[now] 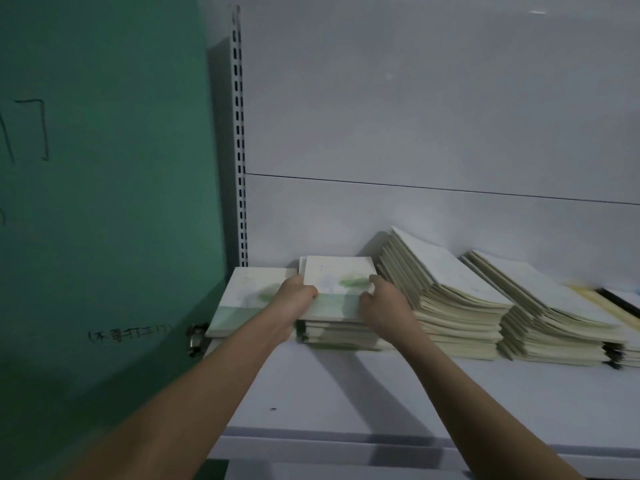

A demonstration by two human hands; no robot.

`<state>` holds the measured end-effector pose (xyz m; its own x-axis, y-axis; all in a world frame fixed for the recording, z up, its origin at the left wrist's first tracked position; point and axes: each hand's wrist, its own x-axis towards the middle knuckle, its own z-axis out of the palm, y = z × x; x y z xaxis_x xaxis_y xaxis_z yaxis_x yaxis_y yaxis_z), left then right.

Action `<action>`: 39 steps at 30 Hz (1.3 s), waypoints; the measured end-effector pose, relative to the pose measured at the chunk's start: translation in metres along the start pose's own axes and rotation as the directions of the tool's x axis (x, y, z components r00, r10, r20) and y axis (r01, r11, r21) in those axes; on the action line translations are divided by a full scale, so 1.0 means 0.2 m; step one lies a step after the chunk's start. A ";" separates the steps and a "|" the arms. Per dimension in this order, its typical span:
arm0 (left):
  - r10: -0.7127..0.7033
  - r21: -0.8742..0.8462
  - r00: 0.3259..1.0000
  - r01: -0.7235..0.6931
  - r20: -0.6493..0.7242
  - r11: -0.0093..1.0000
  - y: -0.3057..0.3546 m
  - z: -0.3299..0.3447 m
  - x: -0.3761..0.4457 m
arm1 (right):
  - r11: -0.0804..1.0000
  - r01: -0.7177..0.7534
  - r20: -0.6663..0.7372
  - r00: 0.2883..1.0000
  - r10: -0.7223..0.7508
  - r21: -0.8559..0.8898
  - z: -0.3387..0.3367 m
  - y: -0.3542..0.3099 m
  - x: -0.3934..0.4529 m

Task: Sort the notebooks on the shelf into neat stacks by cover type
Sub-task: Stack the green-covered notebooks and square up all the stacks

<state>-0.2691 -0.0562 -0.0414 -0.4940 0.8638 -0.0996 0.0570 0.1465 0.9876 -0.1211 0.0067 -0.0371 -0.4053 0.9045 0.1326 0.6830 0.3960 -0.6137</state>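
Note:
A white notebook with a pale green band [337, 285] lies on top of a short stack [337, 336] on the white shelf [346, 393]. My left hand [294, 296] grips its left edge, thumb on the cover. On its right edge my right hand [379, 299] holds it with curled fingers. Another notebook of the same cover [246, 299] lies to the left, partly under my left forearm. To the right, two slanted stacks of cream-edged notebooks [446, 292] [554, 317] lean against each other.
A green door [104, 168] with handwriting and a metal handle [195, 337] stands at the left. The slotted shelf upright [240, 150] and white back panel close the rear. Darker-covered notebooks [620, 299] lie at the far right edge.

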 end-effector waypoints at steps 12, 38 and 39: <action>0.046 0.151 0.997 -0.035 -0.070 0.988 0.08 0.09 -0.04 | 0.980 0.160 -0.010 0.987 -0.162 -0.118 0.02 0.05 0.07; 0.211 0.577 0.956 -0.058 -0.202 0.814 -0.35 -0.83 -0.27 | 0.793 0.524 0.267 0.849 -0.456 -0.311 0.65 -0.42 -0.11; 0.205 0.581 0.961 -0.061 -0.187 0.812 -0.36 -0.85 -0.26 | 0.792 0.517 0.267 0.853 -0.447 -0.325 0.67 -0.42 -0.11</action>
<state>-0.3951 -0.1938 -0.0874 -0.6247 0.7700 0.1297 0.5803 0.3467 0.7369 -0.2507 -0.0683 -0.0917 -0.8140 0.5524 0.1796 0.5287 0.8326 -0.1647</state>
